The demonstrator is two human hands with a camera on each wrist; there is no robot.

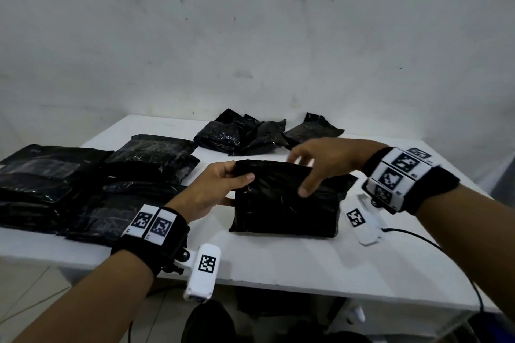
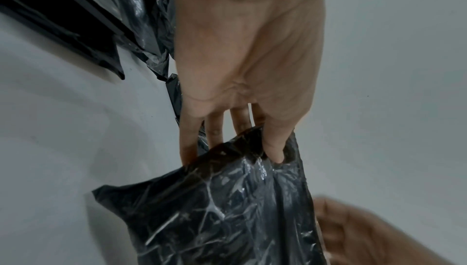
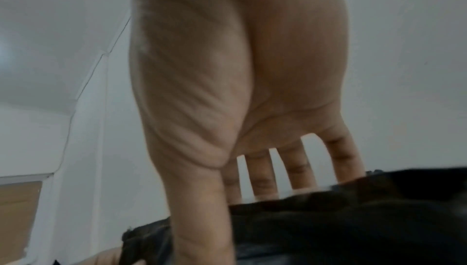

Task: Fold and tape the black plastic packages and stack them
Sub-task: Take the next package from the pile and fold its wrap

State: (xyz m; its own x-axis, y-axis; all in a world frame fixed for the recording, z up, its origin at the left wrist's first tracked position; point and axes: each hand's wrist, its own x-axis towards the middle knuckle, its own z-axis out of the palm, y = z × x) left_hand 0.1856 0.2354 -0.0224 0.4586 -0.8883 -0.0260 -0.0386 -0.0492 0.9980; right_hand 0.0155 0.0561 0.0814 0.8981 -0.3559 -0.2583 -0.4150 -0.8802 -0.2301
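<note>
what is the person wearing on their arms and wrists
Both forearms are bare, no sleeves. Each wrist has a black strap: the left band and right band carry white tiles with black square codes. A small white camera with its own code hangs under each wrist.

Glossy, crinkled black plastic package (image 1: pixel 284 200); matt white table (image 1: pixel 278 262).

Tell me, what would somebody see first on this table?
First, the two hands: the left hand and the right hand pinch a black plastic package standing mid-table. Flat black packages pile at the left, crumpled ones at the back.
</note>
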